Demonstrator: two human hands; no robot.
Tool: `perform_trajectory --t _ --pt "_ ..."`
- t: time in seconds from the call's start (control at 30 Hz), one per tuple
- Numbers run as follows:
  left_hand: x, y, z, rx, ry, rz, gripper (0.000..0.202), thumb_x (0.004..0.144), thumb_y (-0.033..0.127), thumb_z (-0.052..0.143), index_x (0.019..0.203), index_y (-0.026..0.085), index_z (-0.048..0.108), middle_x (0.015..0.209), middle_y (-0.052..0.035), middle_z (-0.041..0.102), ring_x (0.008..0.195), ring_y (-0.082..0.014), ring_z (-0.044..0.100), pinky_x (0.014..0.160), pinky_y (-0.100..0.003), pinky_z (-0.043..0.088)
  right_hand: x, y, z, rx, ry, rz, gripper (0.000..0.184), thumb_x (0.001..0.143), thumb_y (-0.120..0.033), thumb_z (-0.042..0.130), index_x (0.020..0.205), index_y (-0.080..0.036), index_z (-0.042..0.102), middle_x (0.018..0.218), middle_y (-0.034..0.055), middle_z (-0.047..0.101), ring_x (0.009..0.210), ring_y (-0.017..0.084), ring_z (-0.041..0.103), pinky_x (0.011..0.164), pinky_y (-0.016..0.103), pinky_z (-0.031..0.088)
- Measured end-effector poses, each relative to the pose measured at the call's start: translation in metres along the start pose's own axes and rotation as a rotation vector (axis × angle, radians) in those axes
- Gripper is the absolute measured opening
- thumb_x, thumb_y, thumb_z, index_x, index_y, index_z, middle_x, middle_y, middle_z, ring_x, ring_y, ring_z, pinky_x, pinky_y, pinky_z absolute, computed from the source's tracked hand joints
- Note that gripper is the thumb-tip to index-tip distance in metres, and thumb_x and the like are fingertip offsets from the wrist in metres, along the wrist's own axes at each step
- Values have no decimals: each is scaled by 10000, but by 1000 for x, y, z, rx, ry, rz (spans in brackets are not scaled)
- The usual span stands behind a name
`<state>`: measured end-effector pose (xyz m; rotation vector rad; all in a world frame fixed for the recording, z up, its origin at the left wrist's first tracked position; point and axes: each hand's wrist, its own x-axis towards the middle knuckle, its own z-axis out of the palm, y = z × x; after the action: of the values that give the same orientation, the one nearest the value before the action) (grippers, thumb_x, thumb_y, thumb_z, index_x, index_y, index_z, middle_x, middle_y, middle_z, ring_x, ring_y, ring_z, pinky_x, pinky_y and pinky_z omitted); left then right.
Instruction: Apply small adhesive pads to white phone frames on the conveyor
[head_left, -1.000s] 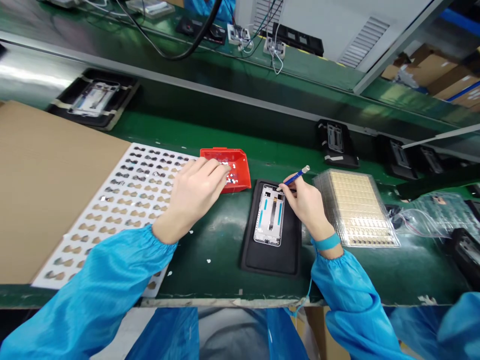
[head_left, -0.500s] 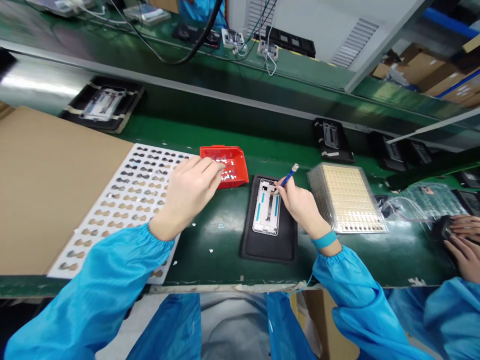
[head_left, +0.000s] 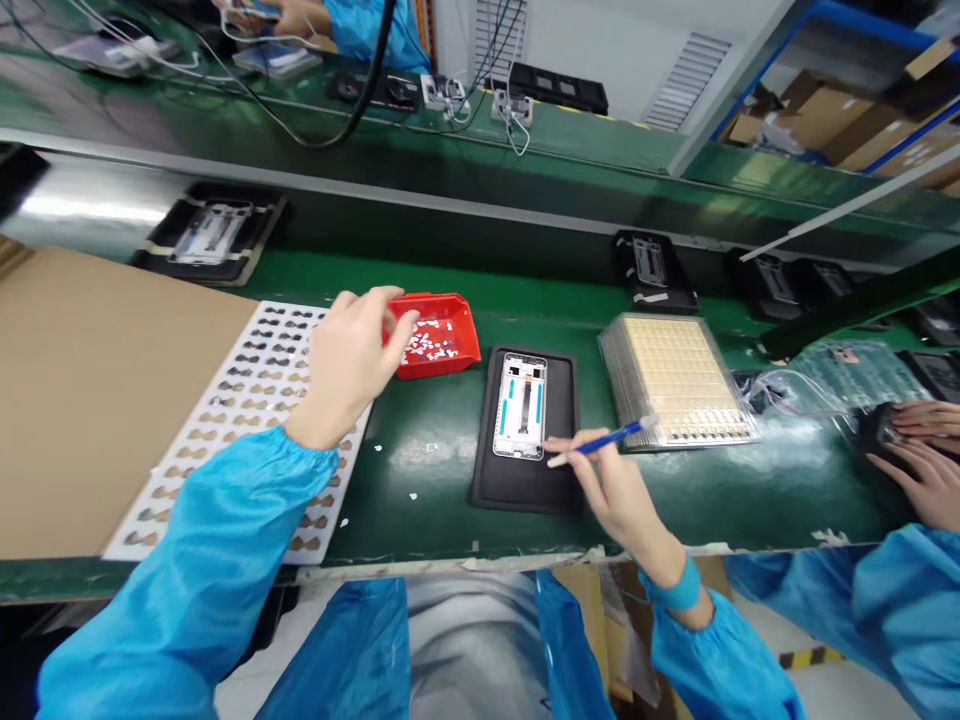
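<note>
My right hand (head_left: 611,485) holds a blue pen-like tool (head_left: 611,437) with a pale tip. Its fingertips are by the lower right corner of a phone frame (head_left: 512,405). The frame is silver-white with blue strips and a dark flex cable down its middle, and it lies on a black tray (head_left: 525,488). My left hand (head_left: 356,350) is raised near the left side of a red bin (head_left: 471,335), thumb and fingers apart, with nothing visible between them. Small white scraps lie in the bin. Below that hand is a white sheet (head_left: 259,400) with rows of dark and tan bow-shaped stickers.
Brown cardboard (head_left: 97,400) covers the left of the green bench. A stack of clear trays (head_left: 679,375) stands right of the black tray. Phone frames on black holders (head_left: 652,270) line the back. At the far right, a co-worker's hands (head_left: 926,450) rest on a dark object.
My right hand has moved from the frame's upper end to its lower right corner, and the tool now lies flatter. My left hand has shifted left and its fingers have spread.
</note>
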<state>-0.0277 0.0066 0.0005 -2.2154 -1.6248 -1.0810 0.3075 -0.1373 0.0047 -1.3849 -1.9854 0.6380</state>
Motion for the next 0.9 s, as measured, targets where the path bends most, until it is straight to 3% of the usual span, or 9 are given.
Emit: perform_trajectory --t 0.1,0.3,0.43,0.53,0.67,0.73,0.83,0.9 --pt "-5 13 -14 -71 -13 78 248 1109 258 473 1169 237 713 981 -83 779 906 -277 678 799 -392 513 -17 -2 11 -104 -6 -103 186 1145 -312 548 1161 -245 721 1168 126 865 1055 300 855 878 421 714" --pt "-41 54 -44 -330 -129 133 291 1083 125 471 1214 213 715 881 -27 764 866 -218 705 816 -343 567 -18 -5 33 -432 4 -270 279 1177 -242 443 1271 -186 699 1237 163 845 1111 296 841 833 384 713" --pt "-68 78 -39 -490 -331 194 393 1033 39 417 1207 203 729 1029 -63 803 956 -221 723 854 -354 606 -16 -8 33 -490 -18 -173 325 1184 -283 414 1331 -158 675 1197 184 848 994 303 860 782 372 699" --pt "-80 83 -35 -530 -387 255 407 1010 7 423 1112 211 760 1061 -71 811 961 -216 726 855 -347 616 -13 -12 26 -406 -11 -98 323 1187 -307 409 1304 -166 675 1134 160 863 879 296 867 660 349 682" --pt "-78 56 -41 -535 -295 198 369 1015 42 449 950 222 764 780 -13 727 726 -171 668 706 -289 559 -23 -30 26 -196 48 -150 303 1200 -315 372 1207 -221 660 1126 126 865 942 257 869 757 316 697" --pt "-65 28 -43 -455 -261 26 373 1018 84 434 909 222 762 725 1 682 688 -164 655 704 -281 547 -34 -34 32 -94 36 -198 280 1204 -324 375 1176 -249 644 1069 91 871 905 218 871 770 253 684" --pt "-28 -31 -37 -185 -216 -331 396 1055 158 387 993 209 774 904 -43 750 895 -208 726 865 -327 586 -46 -16 42 -7 -69 -225 213 1185 -335 449 1210 -280 653 1019 42 883 820 200 873 718 181 663" --pt "2 -76 -30 -17 -161 -468 367 1084 190 402 1107 181 768 1113 -104 773 1113 -257 721 1006 -391 583 -46 7 50 59 -128 -212 189 1158 -360 506 1227 -316 677 1041 17 888 854 210 876 706 160 659"
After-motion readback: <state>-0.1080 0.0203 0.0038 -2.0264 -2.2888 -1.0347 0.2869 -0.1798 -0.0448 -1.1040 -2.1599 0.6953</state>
